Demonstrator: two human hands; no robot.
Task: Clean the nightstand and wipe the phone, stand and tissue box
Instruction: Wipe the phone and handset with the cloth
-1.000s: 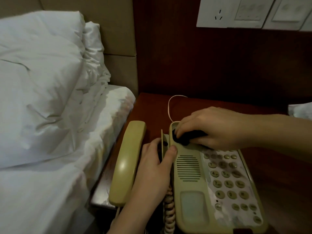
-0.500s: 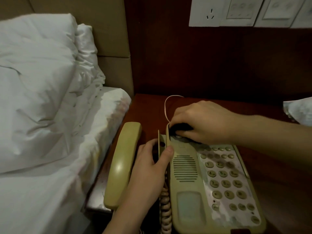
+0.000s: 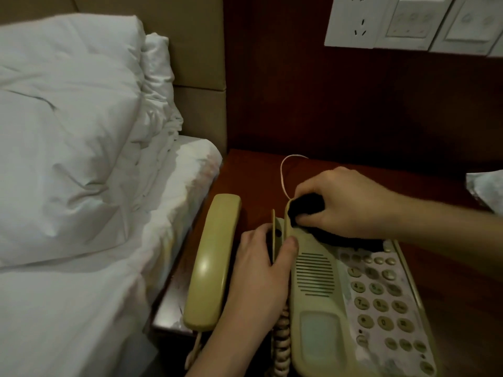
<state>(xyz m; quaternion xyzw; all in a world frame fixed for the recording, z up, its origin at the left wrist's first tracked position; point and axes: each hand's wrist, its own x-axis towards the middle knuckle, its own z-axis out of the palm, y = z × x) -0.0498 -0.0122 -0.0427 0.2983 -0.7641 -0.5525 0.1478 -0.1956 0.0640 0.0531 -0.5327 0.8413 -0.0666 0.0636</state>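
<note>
A beige desk phone (image 3: pixel 321 308) sits on the dark red wooden nightstand (image 3: pixel 441 268). Its handset (image 3: pixel 211 262) lies off the cradle to the left, by the nightstand's left edge. My left hand (image 3: pixel 261 276) grips the phone's left side, thumb on top near the speaker grille. My right hand (image 3: pixel 345 204) holds a black cloth (image 3: pixel 307 206) bunched against the phone's top left corner. A coiled cord (image 3: pixel 281 346) hangs between handset and base. At the far right edge shows the white tissue (image 3: pixel 487 189) of what looks like the tissue box.
A bed with white sheets and a pillow (image 3: pixel 68 131) lies close on the left. A thin white wire (image 3: pixel 284 172) loops behind the phone. Wall sockets and switches (image 3: pixel 408 23) sit above on the dark panel.
My right hand with the cloth has slid from the phone's upper face to its top left corner. My left hand keeps its hold.
</note>
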